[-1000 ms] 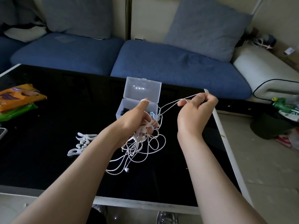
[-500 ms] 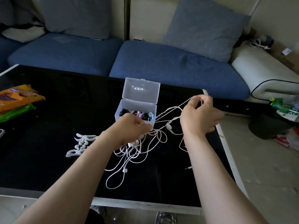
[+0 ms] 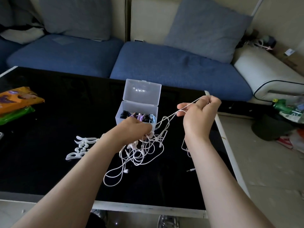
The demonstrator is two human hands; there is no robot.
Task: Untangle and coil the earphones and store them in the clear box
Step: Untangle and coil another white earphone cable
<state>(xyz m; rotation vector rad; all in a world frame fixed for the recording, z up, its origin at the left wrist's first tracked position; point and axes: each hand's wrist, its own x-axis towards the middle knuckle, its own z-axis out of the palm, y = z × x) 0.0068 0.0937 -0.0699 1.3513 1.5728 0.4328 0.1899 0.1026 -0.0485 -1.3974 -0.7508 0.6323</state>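
Since half a second ago the right hand (image 3: 199,116) has drawn its strand tauter, away from the left hand (image 3: 133,129). Its fingers (image 3: 181,106) pinch the tangled white earphone cable (image 3: 141,151). The left hand clutches the knot just before the open clear plastic box (image 3: 136,107) on the black glass bench (image 3: 49,145), probably to tease loops apart. Writing on the orange packet (image 3: 14,99) is unreadable.
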